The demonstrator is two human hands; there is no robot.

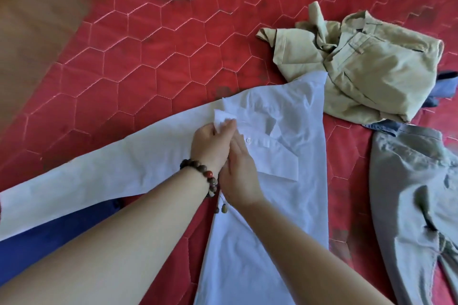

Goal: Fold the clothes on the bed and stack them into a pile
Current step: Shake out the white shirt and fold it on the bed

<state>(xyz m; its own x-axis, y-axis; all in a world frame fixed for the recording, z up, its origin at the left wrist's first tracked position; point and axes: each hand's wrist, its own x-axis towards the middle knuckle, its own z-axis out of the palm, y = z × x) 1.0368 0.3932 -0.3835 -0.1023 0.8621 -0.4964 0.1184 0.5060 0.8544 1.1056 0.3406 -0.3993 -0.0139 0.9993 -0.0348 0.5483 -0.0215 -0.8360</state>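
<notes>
White shirt (277, 181) lay spread on the bed (153, 57), collar end away from the person, body running down toward the bottom edge of the view, one long sleeve (86, 181) stretched flat out to the left across the red quilted cover. Collar flaps and a small button were visible near the shirt's upper middle. Left hand (210, 146), with a bracelet (200, 173) of dark wooden beads and one red bead at the wrist, pinched a small fold of white cloth by the collar, fingers (229, 126) curled round it. Right hand (239, 173) lay just beside and partly under the left, palm down on the shirt front, its fingers mostly hidden behind the left hand; whether they grasped cloth or only pressed it, could not tell. Both forearms came in from the lower edge, bare. Blue cloth (49, 238) showed beneath the sleeve at lower left, partly covered by the left forearm. Beyond the shirt's far right corner, touching it, sat a crumpled khaki garment (366, 69), loosely bunched, with a pocket seam showing on top. A bit of blue denim-like fabric (446, 89) stuck out from under its right side. To the right of the shirt, apart from it, lay a grey-green garment (409, 193), flattened but wrinkled, running off the right edge. Brown floor (32, 20) showed blurred at upper left past the bed's edge.
</notes>
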